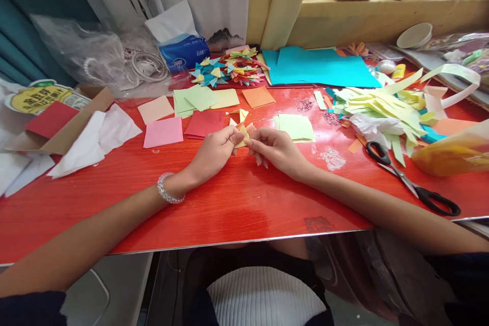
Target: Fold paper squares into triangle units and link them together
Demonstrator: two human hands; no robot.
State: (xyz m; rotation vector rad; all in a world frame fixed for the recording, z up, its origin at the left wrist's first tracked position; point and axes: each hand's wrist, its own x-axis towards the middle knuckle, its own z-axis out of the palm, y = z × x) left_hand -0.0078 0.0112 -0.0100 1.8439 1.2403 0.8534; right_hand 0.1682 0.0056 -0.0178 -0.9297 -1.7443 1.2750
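Left hand (216, 153) and right hand (280, 153) — fingertips close — pinch yellow paper (242, 136).

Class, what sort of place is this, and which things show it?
Probably a paper-craft workspace, perhaps in a home: coloured paper squares, a heap of cut strips and black-handled scissors lie on a red table.
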